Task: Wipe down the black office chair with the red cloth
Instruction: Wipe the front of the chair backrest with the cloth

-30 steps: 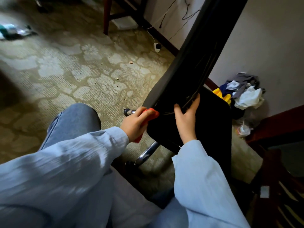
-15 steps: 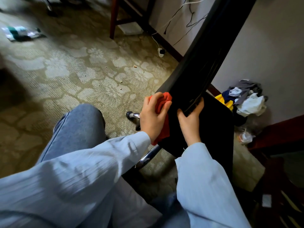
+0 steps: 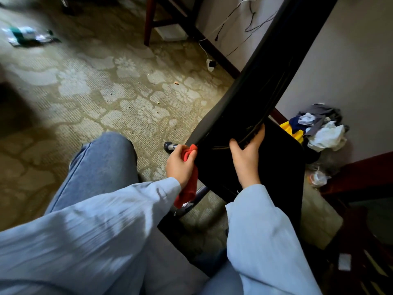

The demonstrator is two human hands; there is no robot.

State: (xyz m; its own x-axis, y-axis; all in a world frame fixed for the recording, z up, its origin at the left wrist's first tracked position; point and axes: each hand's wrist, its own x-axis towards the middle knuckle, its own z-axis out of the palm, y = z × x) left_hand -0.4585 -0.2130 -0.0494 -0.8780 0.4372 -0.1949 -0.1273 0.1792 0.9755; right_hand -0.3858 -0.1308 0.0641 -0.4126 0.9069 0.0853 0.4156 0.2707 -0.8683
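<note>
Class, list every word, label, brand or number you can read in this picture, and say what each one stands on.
No text here can be read.
The green and white wrapper on the carpet: blurred, any print unreadable.
The white tag at lower right: too small and dim to read.
The black office chair and the red cloth: no lettering shows.

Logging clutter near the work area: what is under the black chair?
A chrome leg shows below the chair, partly behind the hanging red cloth. The chair covers the rest of its base.
</note>
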